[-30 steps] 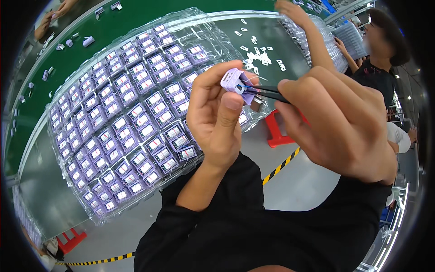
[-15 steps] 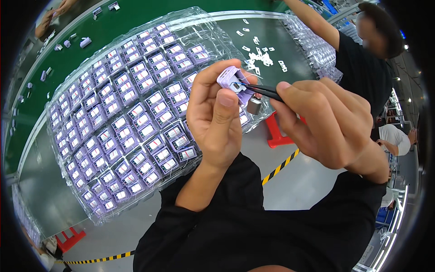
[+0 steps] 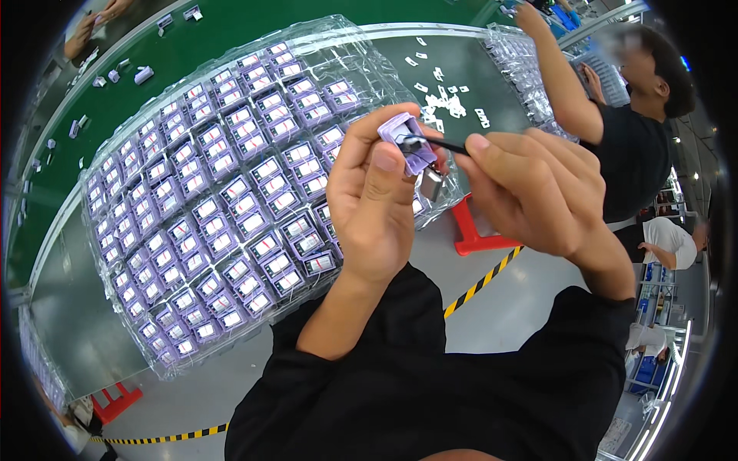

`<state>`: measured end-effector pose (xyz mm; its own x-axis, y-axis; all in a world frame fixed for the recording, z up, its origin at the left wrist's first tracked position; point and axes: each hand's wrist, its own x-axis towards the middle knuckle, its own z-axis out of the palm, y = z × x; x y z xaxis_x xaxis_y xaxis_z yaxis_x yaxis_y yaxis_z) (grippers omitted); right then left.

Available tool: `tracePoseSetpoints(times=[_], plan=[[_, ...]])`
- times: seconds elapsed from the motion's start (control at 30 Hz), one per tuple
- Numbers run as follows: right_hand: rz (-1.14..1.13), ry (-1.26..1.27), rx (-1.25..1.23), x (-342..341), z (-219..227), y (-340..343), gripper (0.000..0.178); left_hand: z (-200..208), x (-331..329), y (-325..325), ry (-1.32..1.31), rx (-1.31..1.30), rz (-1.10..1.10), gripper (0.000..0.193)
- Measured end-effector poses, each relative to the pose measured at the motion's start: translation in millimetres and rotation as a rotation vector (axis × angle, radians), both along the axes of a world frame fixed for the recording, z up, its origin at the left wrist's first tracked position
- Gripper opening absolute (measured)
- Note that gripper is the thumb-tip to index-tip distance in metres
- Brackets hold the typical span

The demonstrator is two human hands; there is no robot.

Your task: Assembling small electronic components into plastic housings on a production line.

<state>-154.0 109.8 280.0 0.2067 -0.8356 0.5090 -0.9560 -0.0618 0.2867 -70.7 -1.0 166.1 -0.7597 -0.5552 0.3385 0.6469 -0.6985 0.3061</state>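
My left hand (image 3: 373, 192) holds a small purple plastic housing (image 3: 421, 159) between thumb and fingers, its open side turned to the right. In my right hand (image 3: 530, 184) is a pair of black tweezers (image 3: 444, 144), pinched between thumb and index finger. The tweezer tips reach into the housing, at a small pale part and thin dark wires inside. What exactly the tips grip is too small to tell. A silvery rectangular block (image 3: 432, 184) hangs just below the housing, beside my left fingers.
A clear plastic tray (image 3: 332, 60) with many similar purple units covers much of the table. Small white pieces (image 3: 446, 104) lie scattered beyond my hands. At right, a co-worker (image 3: 626, 154) stands by another tray (image 3: 519, 65). A red stand (image 3: 470, 234) and striped floor tape (image 3: 484, 284) are below.
My right hand has shifted slightly left, and the tweezers lie flatter. The pale part in the housing has tilted and shows less. The co-worker's arm has bent, and their head has turned.
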Motion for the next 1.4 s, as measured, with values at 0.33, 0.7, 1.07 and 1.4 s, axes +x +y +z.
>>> tracePoseSetpoints(times=[0.33, 0.7, 1.07, 1.4], plan=[[-0.451, -0.213, -0.477, -25.7, -24.3, 10.3, 0.014, -2.8, -3.7, 1.9, -0.086, 0.036, -0.055, 0.037], [-0.66, -0.479, 0.125, -119.2, -101.4, 69.6, 0.016, -1.7, -6.7, 2.4, -0.215, -0.063, -0.092, 0.036], [-0.973, -0.59, 0.145, -168.6, -87.3, 71.6, 0.02, -2.7, -7.9, 4.1, -0.264, -0.101, -0.039, 0.035], [-0.239, -1.556, -0.203, -40.4, -63.9, 22.5, 0.031, 1.8, -4.8, 4.6, -0.235, -0.031, 0.023, 0.031]])
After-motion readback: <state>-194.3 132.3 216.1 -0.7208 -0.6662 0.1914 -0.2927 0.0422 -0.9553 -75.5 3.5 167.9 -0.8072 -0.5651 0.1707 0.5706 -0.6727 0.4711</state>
